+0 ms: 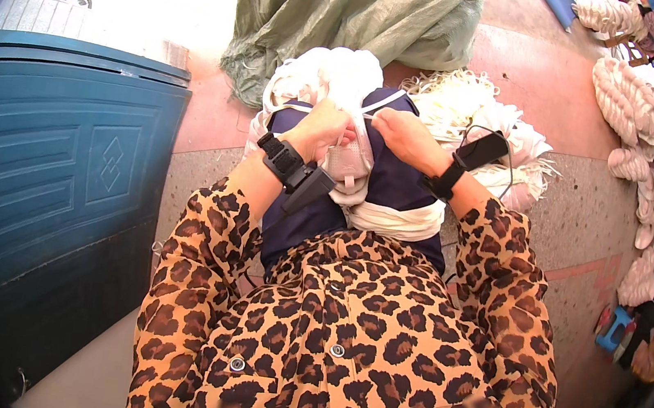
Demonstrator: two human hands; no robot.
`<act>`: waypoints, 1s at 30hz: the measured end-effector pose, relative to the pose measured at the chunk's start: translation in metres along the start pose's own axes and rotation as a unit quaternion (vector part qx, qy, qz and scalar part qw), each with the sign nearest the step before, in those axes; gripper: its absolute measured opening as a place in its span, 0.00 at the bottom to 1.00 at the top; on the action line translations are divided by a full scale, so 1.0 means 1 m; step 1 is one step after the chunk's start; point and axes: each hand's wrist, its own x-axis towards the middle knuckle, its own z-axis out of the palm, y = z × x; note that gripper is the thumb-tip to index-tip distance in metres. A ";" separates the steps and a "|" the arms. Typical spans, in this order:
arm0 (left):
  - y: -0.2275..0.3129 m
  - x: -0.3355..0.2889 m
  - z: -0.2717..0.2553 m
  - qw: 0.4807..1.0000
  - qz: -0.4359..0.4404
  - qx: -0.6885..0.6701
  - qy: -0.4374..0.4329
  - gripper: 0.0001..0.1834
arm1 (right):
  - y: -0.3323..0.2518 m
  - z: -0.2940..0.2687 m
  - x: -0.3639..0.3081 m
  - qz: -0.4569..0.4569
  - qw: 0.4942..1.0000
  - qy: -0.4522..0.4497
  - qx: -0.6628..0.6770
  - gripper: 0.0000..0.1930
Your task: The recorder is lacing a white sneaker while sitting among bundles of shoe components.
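Note:
A pile of white fabric strips lies across my knees, over dark blue trousers. My left hand is closed on some of these strips, its fingers curled inward. Just to its right, my right hand pinches a thin white strip between thumb and fingers at about the same height. Between the hands, more strips hang down into my lap. A folded white band lies over my right thigh. Black straps with dark devices sit on both wrists.
To the right of my knees rests a heap of loose white strips. A green-grey tarp-like sheet covers something ahead. A blue panelled door stands at the left. Twisted pale skeins and a blue object are along the right.

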 end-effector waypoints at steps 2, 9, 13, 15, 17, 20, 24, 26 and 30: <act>-0.011 0.004 0.000 0.999 0.040 -0.018 0.011 0.08 | -0.003 0.005 0.004 0.017 0.999 -0.016 -0.049 0.14; -0.025 -0.009 0.007 0.992 0.103 -0.058 0.050 0.11 | 0.000 0.013 0.014 0.030 0.994 -0.008 -0.106 0.14; -0.023 -0.011 0.006 0.992 0.093 -0.067 0.044 0.10 | -0.002 0.014 0.022 0.044 0.993 -0.020 -0.106 0.13; -0.023 -0.012 0.004 0.992 0.100 -0.072 0.042 0.10 | -0.008 0.011 0.024 0.065 0.993 -0.036 -0.086 0.14; -0.021 -0.012 0.005 0.992 0.097 -0.072 0.037 0.10 | -0.005 0.015 0.030 0.072 0.992 -0.041 -0.098 0.14; -0.025 -0.009 0.004 0.991 0.106 -0.074 0.041 0.10 | -0.011 0.020 0.036 0.072 0.988 -0.061 -0.119 0.13; -0.016 -0.015 0.000 0.989 0.116 -0.007 0.093 0.11 | -0.024 0.016 0.033 0.061 0.983 -0.020 -0.171 0.10; -0.011 -0.020 -0.006 0.979 0.153 0.066 0.114 0.12 | -0.016 0.016 0.026 -0.074 0.956 0.089 -0.268 0.12; -0.031 -0.006 -0.023 0.898 0.297 0.271 0.178 0.11 | -0.028 0.019 0.009 -0.054 0.967 0.039 -0.245 0.13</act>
